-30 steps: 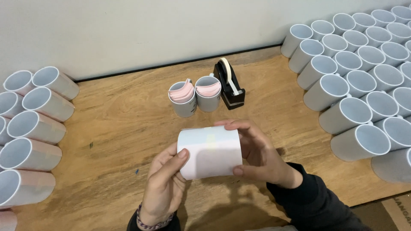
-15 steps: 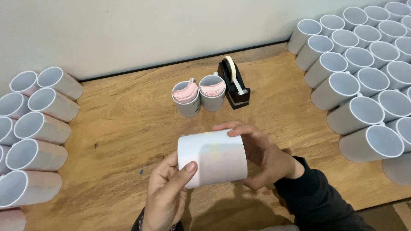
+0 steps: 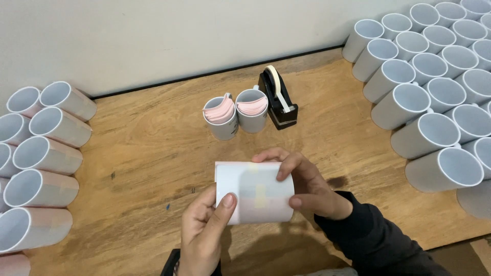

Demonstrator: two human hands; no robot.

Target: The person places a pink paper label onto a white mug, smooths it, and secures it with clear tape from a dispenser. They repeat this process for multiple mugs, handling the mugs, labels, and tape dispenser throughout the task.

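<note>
Both hands, left hand and right hand, pinch paper-wrapped mug (mid-table); bare wooden table around, mug rows crowd both edges, wall behind.

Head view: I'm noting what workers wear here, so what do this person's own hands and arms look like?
Both hands are bare, no gloves. The right hand comes out of a long dark sleeve, black or very dark, reaching the wrist. The left hand shows a dark band at the wrist by the frame's bottom edge; whether bracelet or cuff is unclear. No rings visible.
</note>
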